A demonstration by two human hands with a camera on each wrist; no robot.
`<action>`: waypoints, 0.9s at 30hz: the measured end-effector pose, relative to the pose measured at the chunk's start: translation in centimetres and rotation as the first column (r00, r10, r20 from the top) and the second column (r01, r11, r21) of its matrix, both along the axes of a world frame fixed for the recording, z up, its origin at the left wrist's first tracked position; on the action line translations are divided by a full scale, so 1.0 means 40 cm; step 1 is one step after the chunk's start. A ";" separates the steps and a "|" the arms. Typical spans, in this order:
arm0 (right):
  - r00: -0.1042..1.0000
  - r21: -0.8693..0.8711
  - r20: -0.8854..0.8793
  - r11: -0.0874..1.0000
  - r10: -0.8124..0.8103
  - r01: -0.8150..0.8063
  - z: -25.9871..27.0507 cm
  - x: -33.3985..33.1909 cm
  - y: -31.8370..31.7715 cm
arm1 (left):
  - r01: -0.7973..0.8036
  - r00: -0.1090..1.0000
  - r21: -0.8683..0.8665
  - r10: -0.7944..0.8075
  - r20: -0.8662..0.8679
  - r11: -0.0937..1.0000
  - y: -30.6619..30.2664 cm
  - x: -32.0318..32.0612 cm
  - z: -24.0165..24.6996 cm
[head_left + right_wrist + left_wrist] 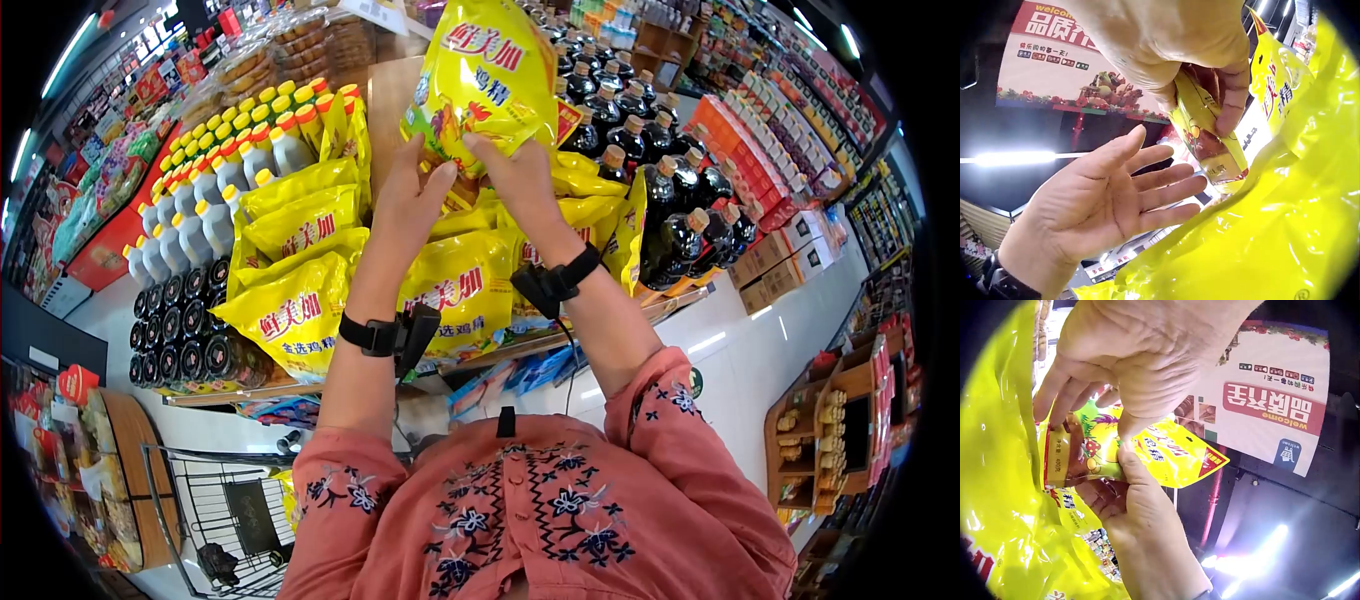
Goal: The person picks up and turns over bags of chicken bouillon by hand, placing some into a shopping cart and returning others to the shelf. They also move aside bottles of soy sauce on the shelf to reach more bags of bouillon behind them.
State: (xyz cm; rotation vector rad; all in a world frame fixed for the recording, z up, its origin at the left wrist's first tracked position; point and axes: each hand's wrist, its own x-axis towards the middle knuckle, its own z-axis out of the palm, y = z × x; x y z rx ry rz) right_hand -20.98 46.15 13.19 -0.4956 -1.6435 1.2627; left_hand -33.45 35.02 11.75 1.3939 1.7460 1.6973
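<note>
A yellow bag of chicken bouillon (490,70) is held up over the display, its printed front with a rooster facing me. My right hand (522,185) grips its lower right side, thumb across the front. In the right wrist view, fingers curl around the bag (1200,128). My left hand (408,205) is at the bag's lower left edge; in the right wrist view its fingers are straight and spread, palm showing. The left wrist view shows both thumbs close together at the bag (1100,440). Beneath the hands lie several similar yellow bags (305,310).
White bottles with yellow and red caps (210,225) stand to the left, above dark-lidded jars (185,325). Dark sauce bottles (680,240) stand to the right. A shopping cart (225,500) is at the lower left. A printed sign (1272,394) hangs overhead.
</note>
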 end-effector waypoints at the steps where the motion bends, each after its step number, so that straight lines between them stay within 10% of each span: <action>1: 1.000 0.006 0.006 1.000 -0.009 0.009 -0.002 -0.005 -0.003 | -0.020 0.999 -0.044 0.018 -0.034 0.999 0.009 -0.007 -0.001; 22: 0.870 0.207 0.487 0.978 -0.075 -0.032 -0.088 -0.043 0.037 | 0.042 0.943 -0.215 -0.109 -0.313 0.976 0.053 -0.054 -0.059; 27: 0.859 0.348 0.401 0.920 -0.318 0.178 -0.107 -0.014 0.069 | 0.057 0.916 -0.330 -0.181 -0.357 0.942 0.049 -0.042 -0.049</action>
